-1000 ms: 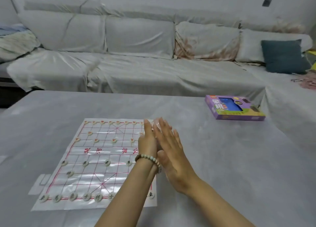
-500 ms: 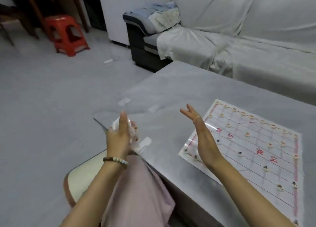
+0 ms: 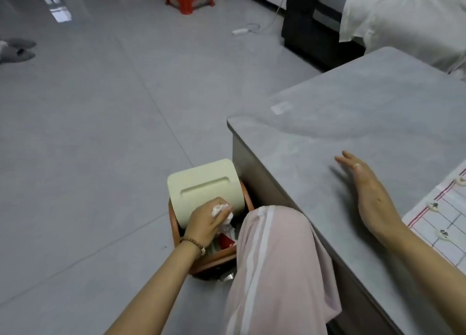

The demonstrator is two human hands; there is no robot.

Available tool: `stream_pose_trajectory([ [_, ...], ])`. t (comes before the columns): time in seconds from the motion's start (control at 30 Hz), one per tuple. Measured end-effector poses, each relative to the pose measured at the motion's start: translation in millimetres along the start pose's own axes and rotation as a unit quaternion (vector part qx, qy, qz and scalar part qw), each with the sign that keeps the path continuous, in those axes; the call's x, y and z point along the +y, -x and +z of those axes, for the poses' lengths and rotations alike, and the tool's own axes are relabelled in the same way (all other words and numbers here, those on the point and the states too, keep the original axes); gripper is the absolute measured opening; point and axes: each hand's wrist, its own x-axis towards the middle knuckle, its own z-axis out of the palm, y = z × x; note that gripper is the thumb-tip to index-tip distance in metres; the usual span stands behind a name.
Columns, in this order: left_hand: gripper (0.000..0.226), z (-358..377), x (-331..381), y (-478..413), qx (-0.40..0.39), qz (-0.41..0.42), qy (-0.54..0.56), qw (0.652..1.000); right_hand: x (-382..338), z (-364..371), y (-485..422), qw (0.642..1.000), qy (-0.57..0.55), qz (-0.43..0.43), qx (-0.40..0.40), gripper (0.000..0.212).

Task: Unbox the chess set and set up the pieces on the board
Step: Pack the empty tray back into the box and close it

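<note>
- Bin (image 3: pixel 214 259) on the floor, just beside the table (image 3: pixel 353 113) corner, cream lid (image 3: pixel 201 183) tipped up and open.
- Inside: a red scrap (image 3: pixel 225 241) and pale crumpled wrappers, partly hidden by wrist and knee.
- Left hand (image 3: pixel 204 221) over the bin's mouth, in front of the lid, fingers curled round a wad of crumpled wrap (image 3: pixel 219 208); beaded bracelet (image 3: pixel 194 242) at the wrist.
- Right hand (image 3: pixel 365 188) released, fingers straight and slightly spread, holding nothing, out over the table with a shadow beneath; touching or not, cannot tell.
- Board (image 3: pixel 451 218) flat on the table at the frame's right edge, only a corner in view, round pieces (image 3: pixel 432 206) on its line crossings.
- Knee (image 3: pixel 272 246) in pink trousers between bin and table.
</note>
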Motion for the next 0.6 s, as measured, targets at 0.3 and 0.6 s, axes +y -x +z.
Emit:
stream_pose_trajectory([
  [0.3, 0.025, 9.1, -39.8, 11.3, -0.04, -0.039, -0.123, 0.991, 6.3, 4.3, 0.4, 0.999, 0.032, -0.033, 0.01, 0.041],
  [0.6, 0.084, 5.6, -24.2, 30.4, -0.111, -0.066, -0.143, 0.981, 8.5, 4.8, 0.5, 0.998, 0.053, -0.032, 0.016, 0.049],
])
